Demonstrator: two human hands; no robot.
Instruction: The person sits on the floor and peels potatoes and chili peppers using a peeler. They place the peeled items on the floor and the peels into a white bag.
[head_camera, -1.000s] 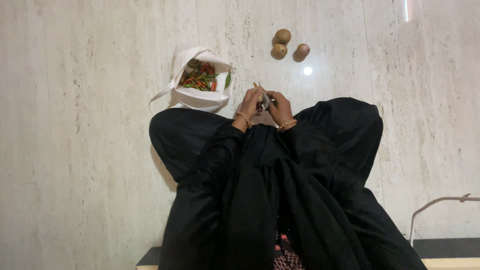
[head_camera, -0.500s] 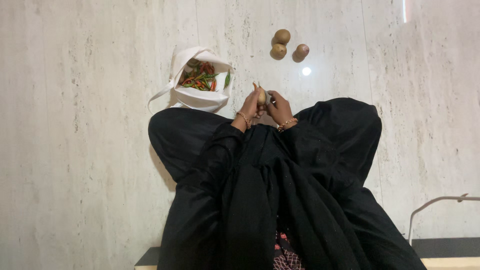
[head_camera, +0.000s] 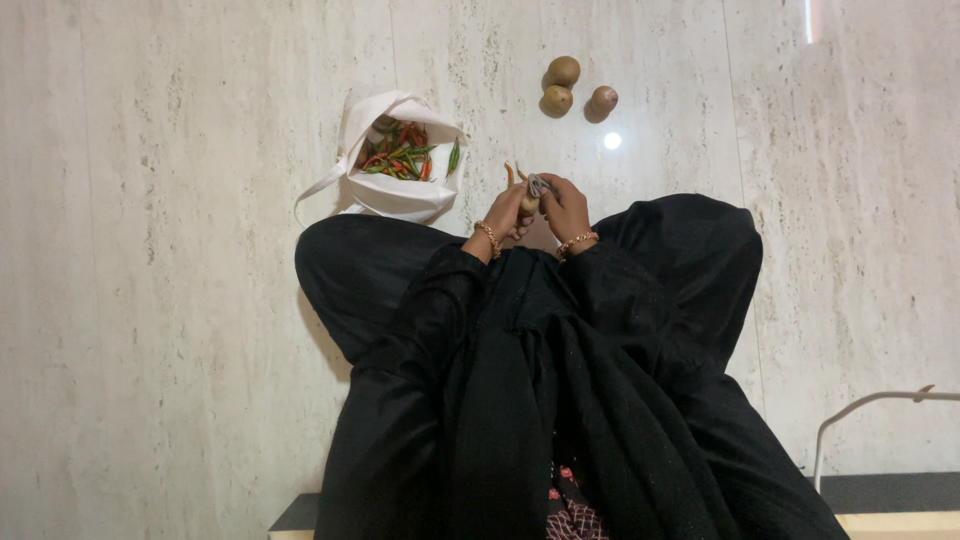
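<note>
Head view: both hands (head_camera: 537, 208) on onion (head_camera: 530, 203).

White cloth bag (head_camera: 395, 195) on pale marble floor (head_camera: 180, 300), mouth open, full of red and green chillies (head_camera: 398, 155); one green chilli (head_camera: 455, 157) hanging over the bag's right rim. Loose strap trailing off the bag's left side. Three round brown onions (head_camera: 575, 88) clustered further up the floor, well apart from the bag: two touching, third just beside them on the right. Bright light reflection (head_camera: 613, 141) on the floor below the onions. Thin white curved bar (head_camera: 860, 408) at lower right. Black robe (head_camera: 540, 370) filling the lower centre.
</note>
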